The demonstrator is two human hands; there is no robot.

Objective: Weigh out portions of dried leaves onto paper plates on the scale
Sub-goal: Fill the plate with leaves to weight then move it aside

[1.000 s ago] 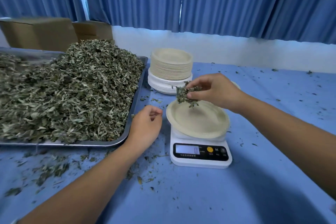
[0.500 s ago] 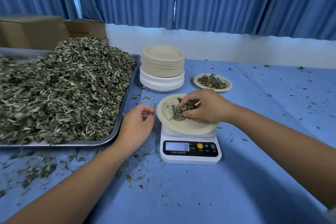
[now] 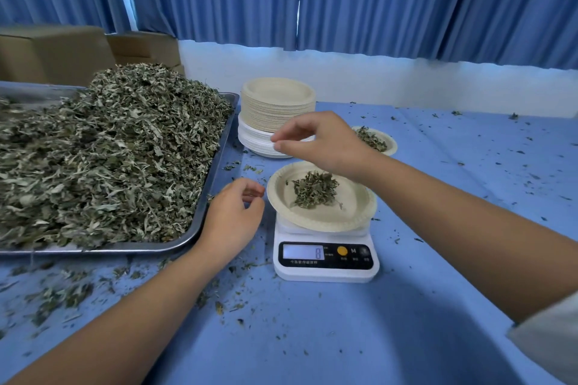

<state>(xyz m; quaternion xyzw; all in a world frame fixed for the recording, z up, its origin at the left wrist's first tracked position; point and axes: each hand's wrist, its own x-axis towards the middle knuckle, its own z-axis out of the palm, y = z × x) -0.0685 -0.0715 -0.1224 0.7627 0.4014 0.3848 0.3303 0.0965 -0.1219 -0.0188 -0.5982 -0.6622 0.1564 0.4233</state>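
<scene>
At worktop [image 3: 438,228] centre, on the digital scale [image 3: 325,259], a paper plate [image 3: 353,212] carries a small leaf portion [image 3: 314,189]. Risk: the plate overhangs the scale top all round, so a knock from the right hand [image 3: 325,144] hovering at its 12 o'clock could tip it or skew the reading. The display shows one digit, too blurry to trust. Dry bits are light, and a hasty drop would scatter more crumbs.

Right fingers [image 3: 291,134] are loosely bent, thumb & forefinger narrow, nothing seen in them. Left hand [image 3: 233,222] rests at the scale's 9 o'clock, loosely curled, empty.

Containers:
- steel tray [image 3: 215,172] at 9 o'clock, heaped w/ dried leaves [image 3: 109,150]
- stack of empty plates [image 3: 276,103] at 11
- filled plate [image 3: 389,144] at 1
</scene>
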